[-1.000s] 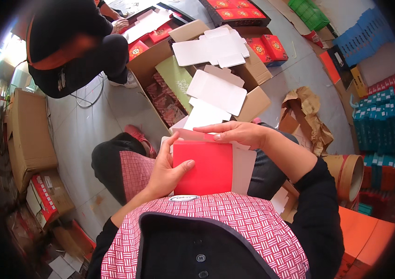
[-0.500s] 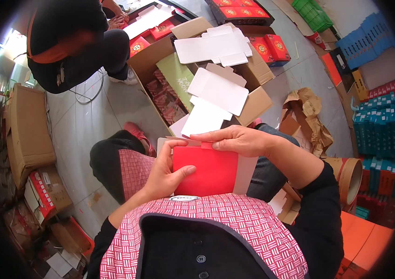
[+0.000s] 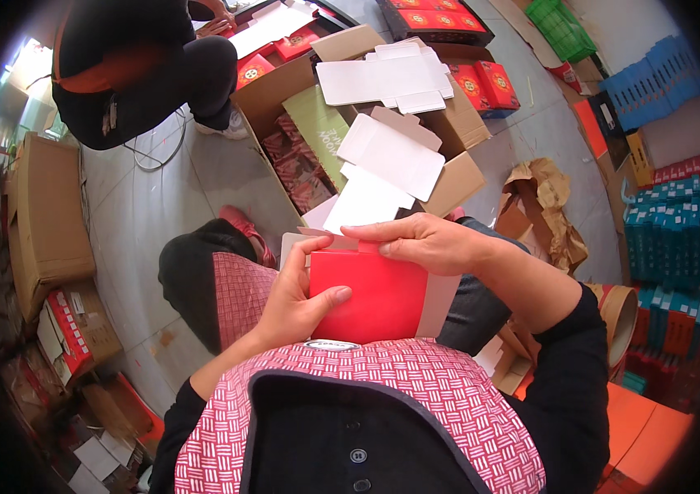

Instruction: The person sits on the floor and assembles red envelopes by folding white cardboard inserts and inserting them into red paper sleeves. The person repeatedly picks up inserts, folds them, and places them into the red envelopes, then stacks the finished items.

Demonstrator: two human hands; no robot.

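Note:
A red carton (image 3: 374,298) with pale side flaps lies in my lap, against the pink-and-white patterned apron (image 3: 309,387). My left hand (image 3: 296,296) wraps its left edge, thumb on the red face and fingers behind. At the top edge, my right hand (image 3: 420,244) pinches a small red flap between thumb and fingers. Just beyond my hands, unfolded white cartons (image 3: 391,155) rest on an open cardboard box (image 3: 280,148). Inside that box are a green printed panel (image 3: 317,132) and several small reddish packets (image 3: 304,169).
Red gift boxes (image 3: 486,86) stand beyond the cardboard box. Crumpled brown paper (image 3: 547,206) lies on the floor at right, near stacked teal boxes (image 3: 667,226). A large brown carton (image 3: 53,222) stands at left. Another person (image 3: 132,74) sits at the far left. Orange boxes (image 3: 642,428) are at lower right.
The view has shifted slightly. My right hand's fingers have bent a little at the carton's top flap; my left hand keeps its hold.

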